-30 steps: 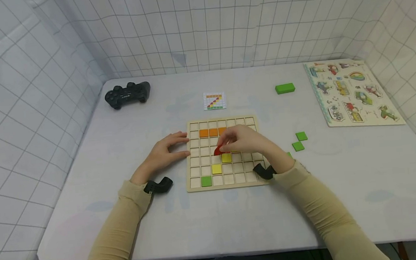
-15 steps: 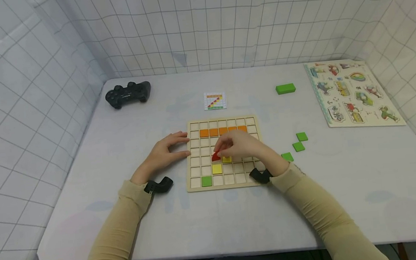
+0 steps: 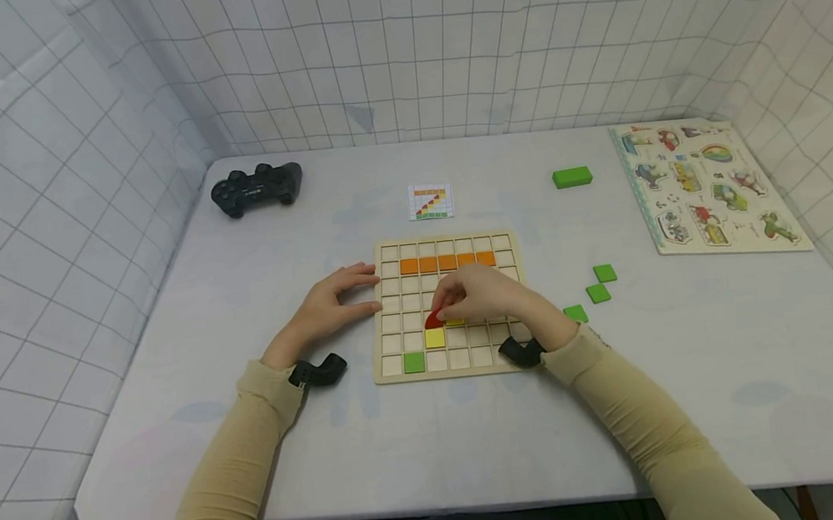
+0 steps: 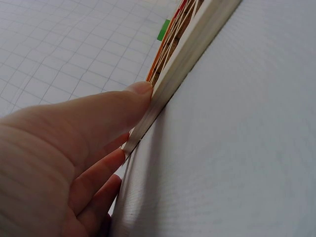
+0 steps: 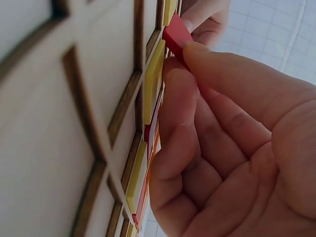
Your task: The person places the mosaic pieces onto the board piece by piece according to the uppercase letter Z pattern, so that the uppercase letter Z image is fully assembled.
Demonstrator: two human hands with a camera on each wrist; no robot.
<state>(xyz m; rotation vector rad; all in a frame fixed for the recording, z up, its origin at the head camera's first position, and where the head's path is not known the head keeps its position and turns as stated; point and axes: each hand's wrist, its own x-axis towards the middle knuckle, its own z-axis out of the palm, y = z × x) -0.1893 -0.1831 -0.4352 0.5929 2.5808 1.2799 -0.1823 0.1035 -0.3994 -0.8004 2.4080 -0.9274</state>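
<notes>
My right hand [image 3: 483,291] pinches a red square tile [image 5: 177,37] between thumb and fingers. The tile is tilted, close over the wooden grid board [image 3: 465,374], just up from a yellow tile [image 3: 435,338]. Along an upper row of the board lie several orange tiles [image 3: 447,263]; a green tile [image 3: 414,363] sits in the bottom row. Past my right fingers, the right wrist view shows more yellow tiles [image 5: 154,81] and red ones in the grid. My left hand [image 3: 326,306] rests at the board's left edge, thumb and fingers extended against its side [image 4: 160,98].
Loose green tiles [image 3: 598,293] lie right of the board. A small pattern card [image 3: 429,202] is behind it, and a green block [image 3: 572,177] stands further right. A black game controller [image 3: 256,189] occupies the back left; a picture puzzle board [image 3: 711,185] the back right.
My right hand has moved slightly down and left with the red tile, uncovering more of the orange row and one loose green tile. My left hand has stayed put.
</notes>
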